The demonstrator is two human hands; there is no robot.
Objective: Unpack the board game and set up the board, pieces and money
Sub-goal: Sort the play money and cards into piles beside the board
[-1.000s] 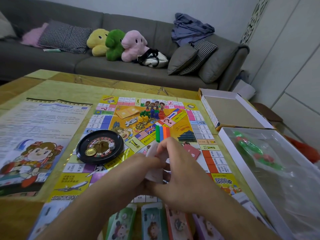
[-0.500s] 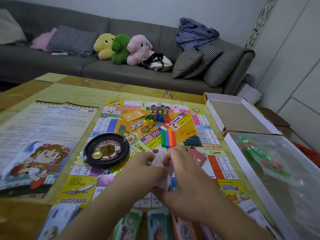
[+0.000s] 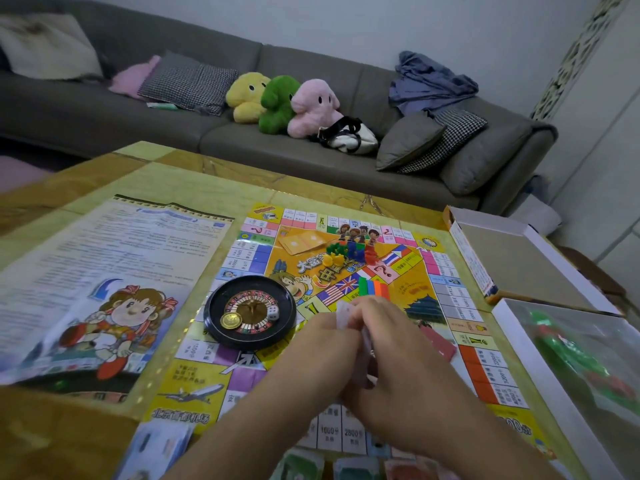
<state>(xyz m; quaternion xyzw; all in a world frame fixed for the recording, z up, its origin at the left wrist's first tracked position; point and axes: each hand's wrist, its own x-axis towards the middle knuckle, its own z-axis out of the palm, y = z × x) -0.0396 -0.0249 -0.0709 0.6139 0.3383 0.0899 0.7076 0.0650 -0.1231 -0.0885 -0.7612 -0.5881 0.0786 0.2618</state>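
Note:
The colourful game board lies flat on the table. On it stand a black roulette wheel with a gold coin and a white die, a cluster of small coloured pieces, and a row of green, blue and orange blocks. My left hand and my right hand meet over the board's near side and together hold a small stack of pale cards. A red card lies on the board just right of my hands. Stacks of paper money lie along the near edge.
A large rules sheet covers the table's left side. The open box lid and the box base with a plastic bag of green and red pieces sit at the right. A grey sofa with cushions and plush toys stands behind.
The camera view has shifted a little downward and leftward. My hands stay together on the cards and have worked them slightly, now lower over the board.

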